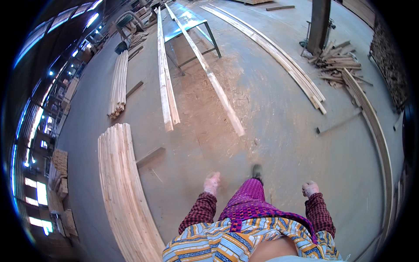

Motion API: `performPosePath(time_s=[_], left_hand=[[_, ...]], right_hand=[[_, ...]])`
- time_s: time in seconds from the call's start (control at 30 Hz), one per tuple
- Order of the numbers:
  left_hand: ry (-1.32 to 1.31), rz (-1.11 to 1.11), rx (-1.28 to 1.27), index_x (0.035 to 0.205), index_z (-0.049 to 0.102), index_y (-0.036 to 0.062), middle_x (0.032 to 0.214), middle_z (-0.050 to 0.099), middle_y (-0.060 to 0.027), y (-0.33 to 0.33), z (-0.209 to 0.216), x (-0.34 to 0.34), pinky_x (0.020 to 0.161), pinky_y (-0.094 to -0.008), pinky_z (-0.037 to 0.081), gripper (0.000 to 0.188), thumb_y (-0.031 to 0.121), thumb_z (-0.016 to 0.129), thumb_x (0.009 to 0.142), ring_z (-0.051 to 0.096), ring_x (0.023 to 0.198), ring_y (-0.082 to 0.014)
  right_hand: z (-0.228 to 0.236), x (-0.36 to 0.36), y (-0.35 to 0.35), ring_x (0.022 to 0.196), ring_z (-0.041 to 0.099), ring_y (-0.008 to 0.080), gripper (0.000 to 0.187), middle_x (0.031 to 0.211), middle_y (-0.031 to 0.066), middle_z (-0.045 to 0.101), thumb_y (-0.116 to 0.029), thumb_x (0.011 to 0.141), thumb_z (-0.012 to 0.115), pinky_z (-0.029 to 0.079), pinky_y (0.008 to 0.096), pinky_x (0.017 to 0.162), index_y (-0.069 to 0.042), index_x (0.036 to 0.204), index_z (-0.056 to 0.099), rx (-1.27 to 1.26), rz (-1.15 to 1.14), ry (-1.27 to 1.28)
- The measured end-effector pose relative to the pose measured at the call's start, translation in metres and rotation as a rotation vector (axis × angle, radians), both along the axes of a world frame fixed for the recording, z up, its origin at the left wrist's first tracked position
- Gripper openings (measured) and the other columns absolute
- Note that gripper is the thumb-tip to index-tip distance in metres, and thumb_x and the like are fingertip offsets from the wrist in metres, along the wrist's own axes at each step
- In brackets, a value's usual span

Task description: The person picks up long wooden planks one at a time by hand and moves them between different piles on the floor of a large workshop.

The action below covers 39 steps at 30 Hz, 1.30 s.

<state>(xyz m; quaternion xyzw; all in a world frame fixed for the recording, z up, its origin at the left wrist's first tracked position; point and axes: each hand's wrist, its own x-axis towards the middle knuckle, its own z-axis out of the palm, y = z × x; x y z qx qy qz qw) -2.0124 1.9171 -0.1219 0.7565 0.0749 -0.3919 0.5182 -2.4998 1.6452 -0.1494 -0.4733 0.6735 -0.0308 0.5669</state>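
Observation:
My left hand (212,183) hangs in front of me over the floor, in what looks like a pale glove, a little blurred, its fingers curled in. Out to the other side, my right hand (310,188) is loosely closed in a similar pale covering. Nothing shows in either hand, and neither touches any wood. Ahead, a long wooden strip (214,81) slopes down off a metal-topped table (185,19). Left of it, a pair of long strips (165,87) also leans from that table. The stack of planks (124,187) on the floor is nearest my left hand.
Farther left lies a bundle of strips (118,85). Long boards (279,54) stretch across the floor at right, before a dark post (319,26) and a heap of offcuts (338,63). A long curved-looking beam (375,126) runs down the right side. Sawdust (218,109) covers the middle floor.

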Motion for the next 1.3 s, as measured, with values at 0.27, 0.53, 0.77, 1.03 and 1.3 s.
performPosePath(time_s=[0.27, 0.53, 0.77, 1.03, 1.3], left_hand=[[-0.413, 0.329, -0.252, 0.137, 0.059, -0.0002, 0.119, 0.069, -0.0098, -0.263, 0.066, 0.124, 0.099, -0.0306, 0.049, 0.043, 0.014, 0.070, 0.098, 0.063, 0.113, -0.0167], [-0.335, 0.230, -0.553, 0.128, 0.064, -0.0012, 0.115, 0.067, -0.0036, -0.508, 0.076, 0.202, 0.092, -0.0296, 0.050, 0.035, 0.015, 0.071, 0.097, 0.062, 0.101, -0.0135], [-0.184, -0.014, -0.413, 0.125, 0.068, 0.0038, 0.102, 0.068, 0.0003, -0.682, 0.059, 0.214, 0.078, -0.0256, 0.052, 0.031, 0.018, 0.071, 0.098, 0.062, 0.090, -0.0097], [-0.036, 0.108, -0.143, 0.127, 0.067, 0.0069, 0.105, 0.071, -0.0036, -0.771, 0.064, 0.333, 0.079, -0.0345, 0.056, 0.039, 0.028, 0.073, 0.095, 0.067, 0.093, -0.0155], [-0.011, -0.237, 0.136, 0.105, 0.069, 0.0103, 0.092, 0.070, -0.0062, -0.838, -0.048, 0.430, 0.062, -0.0369, 0.050, 0.028, 0.037, 0.064, 0.099, 0.064, 0.076, -0.0183]], right_hand=[[0.032, 0.045, -0.189, 0.051, 0.058, 0.0168, 0.019, 0.064, 0.0070, 0.061, -0.017, 0.090, 0.063, 0.047, 0.0331, 0.047, 0.001, 0.088, 0.069, 0.012, 0.221, 0.138], [-0.041, -0.024, -0.320, 0.094, 0.074, 0.0368, 0.053, 0.099, 0.0224, 0.077, -0.048, 0.086, 0.067, 0.058, 0.0415, 0.082, 0.001, 0.102, 0.077, -0.009, 0.617, 0.672], [-0.019, 0.171, -0.521, 0.114, 0.069, 0.0365, 0.074, 0.119, 0.0213, 0.072, -0.072, 0.081, 0.066, 0.054, 0.0403, 0.097, -0.006, 0.114, 0.076, 0.155, 0.746, 0.569], [0.025, 0.504, -0.886, 0.106, 0.070, 0.0384, 0.045, 0.111, 0.0223, 0.074, -0.043, 0.086, 0.062, 0.056, 0.0465, 0.093, -0.005, 0.104, 0.078, -0.242, 1.041, 0.527], [0.070, 0.798, -1.064, 0.077, 0.071, 0.0272, 0.038, 0.089, 0.0135, 0.075, -0.032, 0.089, 0.061, 0.057, 0.0404, 0.074, -0.005, 0.112, 0.074, -0.480, 0.787, -0.054]])
